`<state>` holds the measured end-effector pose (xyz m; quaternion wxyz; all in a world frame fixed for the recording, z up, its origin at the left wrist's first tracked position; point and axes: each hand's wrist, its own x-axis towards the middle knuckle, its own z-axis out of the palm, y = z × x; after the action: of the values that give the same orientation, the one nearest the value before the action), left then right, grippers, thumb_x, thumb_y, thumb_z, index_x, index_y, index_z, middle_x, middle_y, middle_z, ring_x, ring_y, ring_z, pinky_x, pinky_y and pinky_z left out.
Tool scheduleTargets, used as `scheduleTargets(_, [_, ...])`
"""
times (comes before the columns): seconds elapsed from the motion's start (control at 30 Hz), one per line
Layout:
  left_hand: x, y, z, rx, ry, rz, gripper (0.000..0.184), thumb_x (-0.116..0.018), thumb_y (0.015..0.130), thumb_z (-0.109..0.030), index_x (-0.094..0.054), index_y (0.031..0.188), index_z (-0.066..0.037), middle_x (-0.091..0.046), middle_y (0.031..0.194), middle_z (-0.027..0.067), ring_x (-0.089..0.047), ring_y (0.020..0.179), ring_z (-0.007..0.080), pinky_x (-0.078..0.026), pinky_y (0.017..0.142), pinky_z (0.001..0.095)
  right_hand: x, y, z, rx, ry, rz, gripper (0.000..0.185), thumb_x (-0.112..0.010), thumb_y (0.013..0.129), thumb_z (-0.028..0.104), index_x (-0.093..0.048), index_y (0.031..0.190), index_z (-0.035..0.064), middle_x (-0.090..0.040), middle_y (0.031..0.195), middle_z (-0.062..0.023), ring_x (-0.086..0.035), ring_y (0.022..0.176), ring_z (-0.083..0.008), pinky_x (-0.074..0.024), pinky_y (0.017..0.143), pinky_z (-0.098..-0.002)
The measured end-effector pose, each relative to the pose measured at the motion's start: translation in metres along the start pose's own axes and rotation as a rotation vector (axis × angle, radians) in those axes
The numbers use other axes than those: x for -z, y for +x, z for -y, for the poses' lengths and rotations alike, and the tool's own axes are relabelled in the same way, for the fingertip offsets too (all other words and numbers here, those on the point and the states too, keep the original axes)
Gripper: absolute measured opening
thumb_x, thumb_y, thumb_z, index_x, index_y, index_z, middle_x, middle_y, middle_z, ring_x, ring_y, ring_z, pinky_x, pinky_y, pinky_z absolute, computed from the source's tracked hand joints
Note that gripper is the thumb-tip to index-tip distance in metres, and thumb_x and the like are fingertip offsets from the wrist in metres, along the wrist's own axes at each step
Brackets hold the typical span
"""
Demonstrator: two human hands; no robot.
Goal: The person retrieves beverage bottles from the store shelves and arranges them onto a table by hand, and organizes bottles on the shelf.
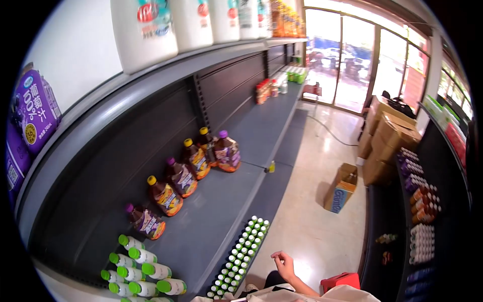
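My right hand (pixel 285 266) is low in the head view, over the floor and just right of the bottom shelf. Its fingers are loosely bent, and I see nothing in them. Nearest to it are rows of small white-capped green bottles (pixel 240 255) on the bottom shelf. My left hand is out of view. On the shelf above stand dark juice bottles with yellow caps (pixel 165 196) and purple caps (pixel 181 177), spaced out in a line. White bottles with green caps (pixel 143 255) are grouped at the near end of that shelf.
Large white jugs (pixel 146 35) line the top shelf, with purple grape juice packs (pixel 35 110) at left. An open carton (pixel 342 189) stands in the aisle. Stacked boxes (pixel 390 143) and a stocked shelf (pixel 422 241) are on the right. A red object (pixel 341 281) is close by.
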<state>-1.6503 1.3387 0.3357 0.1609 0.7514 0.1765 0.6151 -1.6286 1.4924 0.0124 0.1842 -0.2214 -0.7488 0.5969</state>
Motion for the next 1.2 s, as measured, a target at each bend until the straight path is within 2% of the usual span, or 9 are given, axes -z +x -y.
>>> scheduleTargets(0.13, [0.040,-0.011,0.024,0.223,0.140,-0.215,0.014,-0.070,0.089,-0.015,-0.064,0.079,-0.007,-0.061,0.111,0.0111,-0.049,0.113,0.0323,-0.044,0.087,0.0491,-0.021,0.061,0.049,0.231,0.066,0.176,0.009,-0.060,0.092,0.005,-0.069,0.093,0.0023,-0.069,0.088,-0.0065,-0.062,0.080,-0.0142,-0.0500,0.075,-0.0281])
scheduleTargets(0.27, [0.115,-0.025,0.027,0.812,1.178,-0.291,0.053,-0.068,0.089,-0.034,-0.053,0.134,-0.009,-0.045,0.143,0.0173,-0.043,0.130,0.0430,-0.032,0.110,0.0494,-0.054,0.157,0.091,0.538,0.159,0.396,0.009,-0.061,0.088,0.004,-0.066,0.096,0.0026,-0.066,0.088,-0.0092,-0.062,0.078,-0.0186,-0.0498,0.070,-0.0317])
scheduleTargets(0.4, [0.202,-0.052,0.006,1.448,2.130,-0.568,0.057,-0.073,0.083,-0.037,-0.058,0.129,-0.008,-0.044,0.143,0.0220,-0.046,0.126,0.0459,-0.037,0.106,0.0527,-0.095,0.241,0.158,0.521,0.187,0.696,0.017,-0.061,0.089,0.004,-0.061,0.106,0.0040,-0.064,0.095,-0.0070,-0.061,0.076,-0.0159,-0.0508,0.069,-0.0279])
scheduleTargets(0.47, [0.265,-0.101,-0.007,1.218,2.337,-0.769,0.058,-0.072,0.084,-0.037,-0.055,0.129,-0.004,-0.052,0.133,0.0229,-0.055,0.116,0.0427,-0.047,0.095,0.0496,-0.118,0.270,0.178,0.536,0.135,0.797,0.025,-0.063,0.089,0.006,-0.059,0.113,0.0052,-0.064,0.100,-0.0077,-0.061,0.078,-0.0179,-0.0511,0.071,-0.0287])
scheduleTargets(0.63, [0.339,-0.165,-0.008,1.533,2.459,-1.072,0.041,-0.070,0.088,-0.035,-0.057,0.108,-0.002,-0.063,0.104,0.0171,-0.063,0.099,0.0361,-0.056,0.070,0.0441,-0.173,0.288,0.212,0.708,0.099,0.928,0.042,-0.070,0.086,0.011,-0.053,0.124,0.0044,-0.060,0.115,-0.0104,-0.060,0.092,-0.0202,-0.0512,0.080,-0.0316])
scheduleTargets(0.73, [0.338,-0.172,-0.018,1.477,2.242,-1.268,0.033,-0.071,0.087,-0.034,-0.055,0.093,-0.005,-0.064,0.089,0.0147,-0.066,0.081,0.0362,-0.055,0.062,0.0436,-0.204,0.301,0.200,0.808,0.034,0.985,0.071,-0.078,0.080,0.018,-0.041,0.139,0.0029,-0.053,0.130,-0.0157,-0.056,0.111,-0.0269,-0.0491,0.091,-0.0358])
scheduleTargets(0.77, [0.326,-0.168,-0.016,1.188,2.329,-1.173,0.027,-0.073,0.084,-0.027,-0.054,0.087,-0.007,-0.061,0.077,0.0121,-0.064,0.071,0.0372,-0.053,0.060,0.0447,-0.208,0.300,0.201,0.832,0.046,0.979,0.077,-0.079,0.078,0.019,-0.039,0.141,0.0027,-0.052,0.132,-0.0168,-0.055,0.115,-0.0288,-0.0480,0.094,-0.0368])
scheduleTargets(1.0, [0.197,-0.117,0.026,1.109,2.101,-1.457,0.022,-0.078,0.074,-0.014,-0.059,0.084,-0.007,-0.063,0.086,0.0138,-0.065,0.077,0.0358,-0.053,0.065,0.0423,-0.203,0.285,0.194,1.029,0.086,1.062,0.095,-0.087,0.064,0.017,-0.038,0.144,0.0057,-0.049,0.140,-0.0174,-0.047,0.129,-0.0361,-0.0366,0.110,-0.0431])
scheduleTargets(1.2, [0.079,-0.072,0.034,1.190,1.847,-1.465,0.029,-0.078,0.079,-0.024,-0.057,0.094,-0.010,-0.062,0.091,0.0085,-0.064,0.076,0.0331,-0.053,0.062,0.0393,-0.149,0.198,0.136,0.889,0.323,1.260,0.097,-0.096,0.049,0.023,-0.047,0.131,0.0051,-0.056,0.122,-0.0177,-0.060,0.110,-0.0338,-0.0484,0.096,-0.0432])
